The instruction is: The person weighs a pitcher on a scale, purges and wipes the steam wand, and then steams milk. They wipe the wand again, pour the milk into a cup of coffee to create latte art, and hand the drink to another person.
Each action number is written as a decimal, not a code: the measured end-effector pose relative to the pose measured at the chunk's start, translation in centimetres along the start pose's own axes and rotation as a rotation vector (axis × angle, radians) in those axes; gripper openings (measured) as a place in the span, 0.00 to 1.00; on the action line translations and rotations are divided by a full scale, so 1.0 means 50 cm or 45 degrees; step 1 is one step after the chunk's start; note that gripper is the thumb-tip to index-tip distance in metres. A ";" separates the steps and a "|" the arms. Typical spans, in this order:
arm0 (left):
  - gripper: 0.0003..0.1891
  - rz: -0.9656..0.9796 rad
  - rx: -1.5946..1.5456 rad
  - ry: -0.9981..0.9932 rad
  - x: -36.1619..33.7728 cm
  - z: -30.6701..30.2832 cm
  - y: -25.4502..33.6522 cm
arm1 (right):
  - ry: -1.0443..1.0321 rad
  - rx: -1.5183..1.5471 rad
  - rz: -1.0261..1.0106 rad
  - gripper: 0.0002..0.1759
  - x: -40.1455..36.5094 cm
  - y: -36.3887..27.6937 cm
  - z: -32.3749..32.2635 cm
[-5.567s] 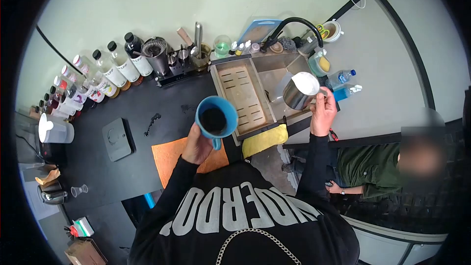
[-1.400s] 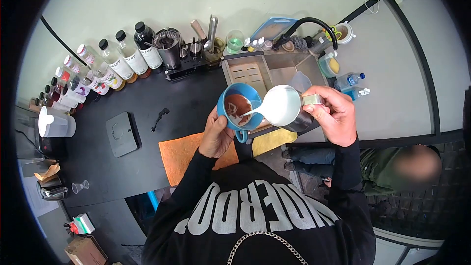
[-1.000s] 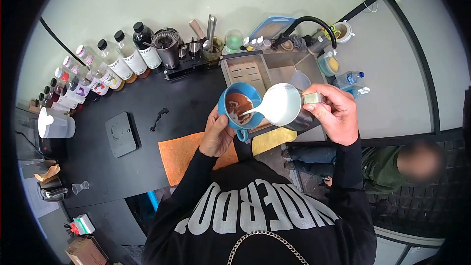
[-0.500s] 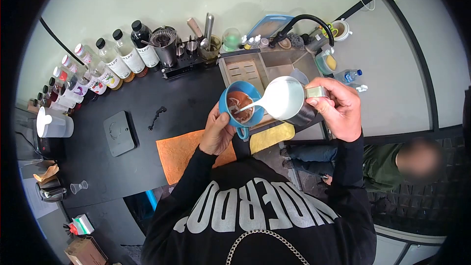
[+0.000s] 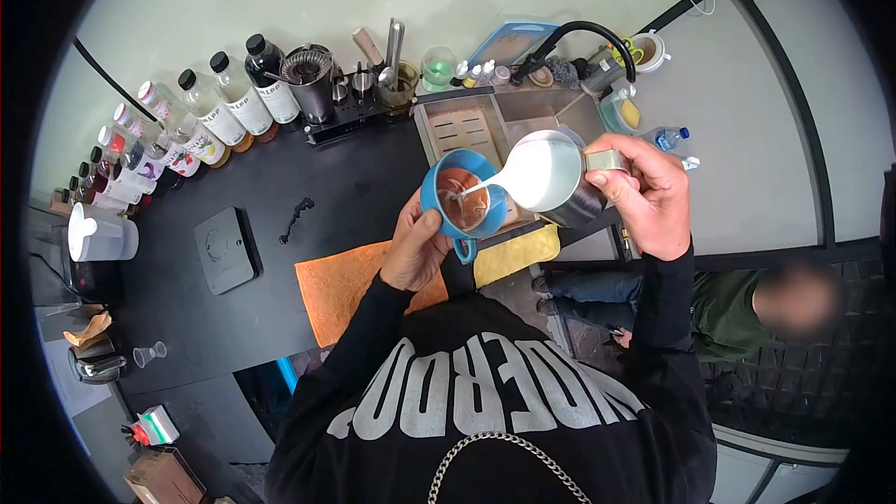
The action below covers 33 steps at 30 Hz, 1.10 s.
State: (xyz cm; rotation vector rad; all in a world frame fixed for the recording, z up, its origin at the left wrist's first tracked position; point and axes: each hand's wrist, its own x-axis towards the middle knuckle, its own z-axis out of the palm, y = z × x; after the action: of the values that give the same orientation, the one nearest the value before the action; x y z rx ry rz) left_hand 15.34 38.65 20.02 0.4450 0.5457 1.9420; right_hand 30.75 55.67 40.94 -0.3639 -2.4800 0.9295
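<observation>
My left hand is wrapped round the side of a blue cup, which is tilted and holds a brown drink with white streaks. My right hand grips the handle of a metal pitcher tipped toward the cup. White milk fills the pitcher's mouth, and a thin stream runs from its spout into the drink. An orange cloth lies on the counter below my left hand, and a yellow cloth lies near the sink edge, under the pitcher.
Behind the cup is a sink with a black faucet. Syrup bottles line the wall at left. A flat black scale lies on the dark counter. A person in a green top is at the right.
The pitcher and my right hand have shifted slightly up, with the pitcher tipped a little more. The cup has moved slightly right, and its brown surface shows fewer white streaks.
</observation>
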 end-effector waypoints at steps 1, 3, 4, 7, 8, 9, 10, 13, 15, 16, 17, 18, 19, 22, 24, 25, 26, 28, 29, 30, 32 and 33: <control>0.45 -0.007 0.000 -0.003 -0.001 0.000 0.000 | 0.007 0.006 0.001 0.13 0.000 0.000 0.001; 0.42 -0.009 -0.084 -0.020 -0.002 0.000 0.001 | -0.010 0.007 0.015 0.12 -0.002 0.004 -0.003; 0.40 -0.011 -0.170 -0.040 -0.002 0.001 0.001 | -0.026 0.007 0.029 0.12 -0.003 0.006 -0.004; 0.40 -0.018 -0.172 -0.033 -0.002 0.006 0.003 | -0.033 -0.012 0.043 0.12 -0.004 0.011 -0.004; 0.40 -0.019 -0.171 -0.033 -0.003 0.004 0.002 | -0.032 -0.011 0.044 0.12 -0.004 0.009 -0.004; 0.40 -0.034 -0.168 -0.031 -0.004 0.001 0.000 | -0.019 0.004 0.033 0.12 -0.002 0.006 -0.003; 0.41 -0.049 -0.166 -0.030 -0.004 -0.001 0.000 | -0.006 0.019 0.022 0.12 0.000 0.004 -0.002; 0.42 -0.023 -0.177 -0.025 -0.001 0.009 0.001 | 0.038 0.019 0.020 0.12 0.002 0.001 0.000; 0.42 -0.025 -0.177 -0.032 -0.002 0.012 0.003 | 0.038 0.022 0.032 0.12 0.004 0.003 -0.002; 0.43 -0.026 -0.175 -0.036 -0.002 0.012 0.003 | 0.038 0.026 0.043 0.12 0.004 0.004 -0.003; 0.43 -0.025 -0.177 -0.033 -0.003 0.011 0.003 | 0.035 0.027 0.044 0.12 0.004 0.005 -0.003; 0.43 -0.024 -0.173 -0.032 -0.004 0.010 0.003 | 0.035 0.016 0.055 0.12 0.004 0.006 -0.004; 0.43 -0.022 -0.169 -0.032 -0.004 0.009 0.003 | 0.036 0.003 0.064 0.12 0.004 0.007 -0.004; 0.43 -0.021 -0.175 -0.087 -0.005 0.019 0.016 | 0.034 0.020 0.066 0.12 0.004 0.012 -0.002; 0.43 -0.019 -0.170 -0.063 -0.004 0.010 0.009 | 0.032 0.030 0.065 0.12 0.004 0.017 -0.004; 0.44 -0.019 -0.164 -0.041 -0.004 0.007 0.007 | 0.033 0.039 0.065 0.12 0.003 0.017 -0.004; 0.44 -0.019 -0.165 -0.041 -0.004 0.006 0.007 | 0.033 0.039 0.066 0.12 0.004 0.015 -0.005; 0.44 -0.018 -0.164 -0.035 -0.003 0.007 0.006 | 0.063 0.006 0.052 0.12 0.005 0.007 -0.006; 0.44 -0.019 -0.164 -0.036 -0.003 0.008 0.005 | 0.064 0.005 0.053 0.12 0.004 0.007 -0.007; 0.44 -0.013 -0.162 -0.024 -0.003 0.009 0.004 | 0.076 0.017 0.063 0.12 0.003 0.008 -0.007; 0.43 -0.007 -0.160 -0.013 -0.003 0.011 0.004 | 0.088 0.029 0.074 0.12 0.001 0.009 -0.009; 0.43 -0.012 -0.165 -0.024 -0.001 0.012 0.005 | 0.068 0.013 0.073 0.12 0.000 0.009 -0.011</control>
State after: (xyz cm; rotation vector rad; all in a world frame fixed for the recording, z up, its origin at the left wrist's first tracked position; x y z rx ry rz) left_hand 15.49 38.60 20.64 0.3771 0.4068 1.9493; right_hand 31.09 56.32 41.00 -0.4526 -2.4266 0.9426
